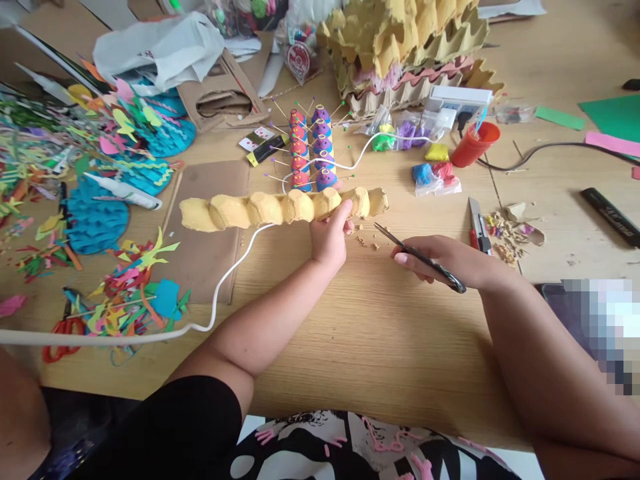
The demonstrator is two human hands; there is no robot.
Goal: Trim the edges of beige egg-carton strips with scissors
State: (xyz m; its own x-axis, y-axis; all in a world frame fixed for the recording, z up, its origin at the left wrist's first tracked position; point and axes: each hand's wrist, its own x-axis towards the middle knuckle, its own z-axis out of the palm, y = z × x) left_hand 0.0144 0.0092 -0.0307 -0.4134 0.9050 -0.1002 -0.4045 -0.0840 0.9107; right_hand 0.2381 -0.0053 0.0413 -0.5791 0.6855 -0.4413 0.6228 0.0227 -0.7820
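Note:
My left hand (pixel 331 239) grips a long yellow egg-carton strip (pixel 260 209) near its right part, thumb on the front and fingers partly hidden behind it. The strip lies crosswise, a row of several bumps. In my right hand (pixel 433 260) is a pair of dark scissors (pixel 418 256), tips pointing at the strip's right end but apart from it. Small yellow scraps (pixel 375 247) lie on the table between the hands. Just beyond the strip stand a red-and-blue caterpillar figure (pixel 299 150) and a purple-and-blue one (pixel 323 148), with pins stuck in them.
Egg cartons (pixel 400 40) are stacked at the back. A red cup (pixel 475 145), a cutter (pixel 479 227) and a black marker (pixel 611 217) lie to the right. Cardboard (pixel 200 247), a white cable (pixel 216 300), red-handled scissors (pixel 64 339) and colourful paper scraps (pixel 123 293) are leftward.

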